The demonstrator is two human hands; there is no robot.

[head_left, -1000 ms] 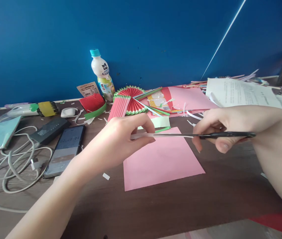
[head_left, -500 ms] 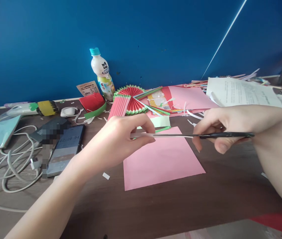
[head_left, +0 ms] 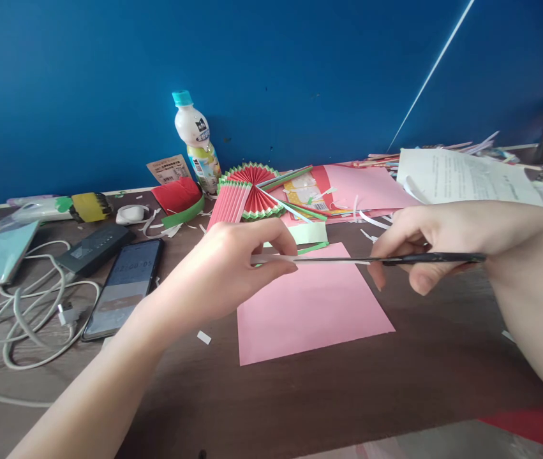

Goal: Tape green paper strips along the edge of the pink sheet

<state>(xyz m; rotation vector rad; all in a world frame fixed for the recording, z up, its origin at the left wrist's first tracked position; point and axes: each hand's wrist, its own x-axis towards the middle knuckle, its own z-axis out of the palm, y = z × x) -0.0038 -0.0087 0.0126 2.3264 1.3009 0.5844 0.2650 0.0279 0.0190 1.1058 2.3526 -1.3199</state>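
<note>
Fingers of the left hand [head_left: 233, 271] pinched one thin pale paper [head_left: 271, 258], seen edge-on and raised above the table [head_left: 348, 401], probably to keep it level with the blades. At the paper's three o'clock end, the right hand [head_left: 419, 226] gripped one pair of scissors [head_left: 436, 258], its fingers curled about the handles; the edge-on view hid whether the blades stood apart. Blades and paper lay in one line, seemingly so they could meet without creasing it. At six o'clock, below, one pink sheet [head_left: 314, 312] lay flat, perhaps for easy reach. One pale green slip [head_left: 312, 234] lay at twelve. Toward ten, one pleated pink block [head_left: 230, 201] overlapped one round fan [head_left: 252, 175]; one bottle [head_left: 194, 131] stood upright behind, likely set by the wall [head_left: 300, 76] to spare working room. Near nine lay one phone [head_left: 122, 287], screen up, apparently for reading. Paper scraps [head_left: 204, 337] were too many to count.
</note>
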